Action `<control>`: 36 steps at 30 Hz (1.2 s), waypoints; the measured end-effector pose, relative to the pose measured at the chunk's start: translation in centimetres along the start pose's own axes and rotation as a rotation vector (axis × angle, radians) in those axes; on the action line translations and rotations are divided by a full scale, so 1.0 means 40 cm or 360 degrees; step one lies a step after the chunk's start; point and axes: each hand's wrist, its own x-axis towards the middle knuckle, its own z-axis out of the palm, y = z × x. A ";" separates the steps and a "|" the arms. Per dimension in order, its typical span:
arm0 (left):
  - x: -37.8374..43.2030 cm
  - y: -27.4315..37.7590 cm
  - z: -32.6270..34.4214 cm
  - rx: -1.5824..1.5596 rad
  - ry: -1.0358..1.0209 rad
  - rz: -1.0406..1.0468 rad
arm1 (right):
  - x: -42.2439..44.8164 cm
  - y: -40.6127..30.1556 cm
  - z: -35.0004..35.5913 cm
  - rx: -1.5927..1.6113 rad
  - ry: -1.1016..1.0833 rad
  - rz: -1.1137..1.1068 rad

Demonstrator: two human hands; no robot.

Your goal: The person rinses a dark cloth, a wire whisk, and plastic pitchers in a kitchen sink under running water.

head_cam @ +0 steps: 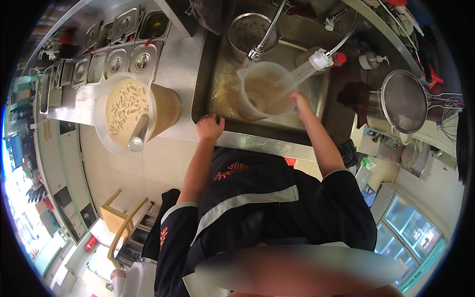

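In the steel sink (226, 89) stands a large translucent plastic pitcher (243, 100), tilted a little. My right hand (300, 105) holds it at its right side; part of the grip is hidden. Water streams into it from a white spray head (320, 60) on a flexible hose, and cloudy brownish water swirls inside. My left hand (210, 127) is curled over the sink's front left edge. To its left, on the steel counter (187, 74), a second big plastic pitcher (165, 105) contains beige liquid with many pale floating pieces. A metal cylinder (138, 133) leans inside its rim.
Behind the pitcher, a steel pot (237, 48) with dark residue sits under a second running faucet (256, 52). Lidded steel food pans (143, 59) line the counter's left. At right are a round mesh strainer (404, 102), whisks (447, 120) and a pump bottle (369, 60).
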 end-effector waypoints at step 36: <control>0.195 0.638 0.167 -0.1873 -0.0765 -0.0582 | -0.043 0.010 0.031 0.0567 -0.0396 -0.0030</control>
